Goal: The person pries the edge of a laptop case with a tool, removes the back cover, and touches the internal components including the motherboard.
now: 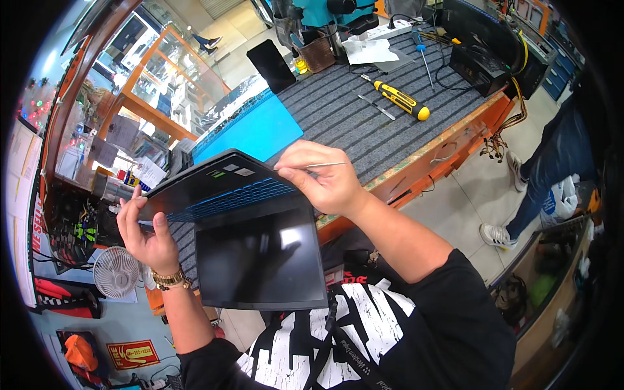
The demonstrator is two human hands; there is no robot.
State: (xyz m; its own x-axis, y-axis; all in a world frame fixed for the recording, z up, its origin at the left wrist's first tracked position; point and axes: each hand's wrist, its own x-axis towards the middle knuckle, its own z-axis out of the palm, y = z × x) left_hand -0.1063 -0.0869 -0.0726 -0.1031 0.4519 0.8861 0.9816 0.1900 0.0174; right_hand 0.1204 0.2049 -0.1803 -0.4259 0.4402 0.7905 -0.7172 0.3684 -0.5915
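Observation:
An open black laptop (257, 253) is tilted, screen toward me at the bottom and blue-lit keyboard edge raised. My left hand (146, 231) holds its left edge, fingers loosely curled around the corner. At the right corner, my right hand (318, 179) grips a thin metal tool (331, 164) against the laptop's edge. Behind it lies a bright blue mat (247, 127) on the ridged grey bench mat (344, 136). A yellow-and-black screwdriver (400, 97) and a small metal blade (376, 107) lie farther back.
Phone (270, 65), blue screwdriver (424, 58), black box with cables (478, 71) and teal equipment (325, 16) are on the bench. A small fan (116, 272) stands left. Glass display cases (149, 71) are beyond. Another person's jeans-clad leg (539, 195) is at right.

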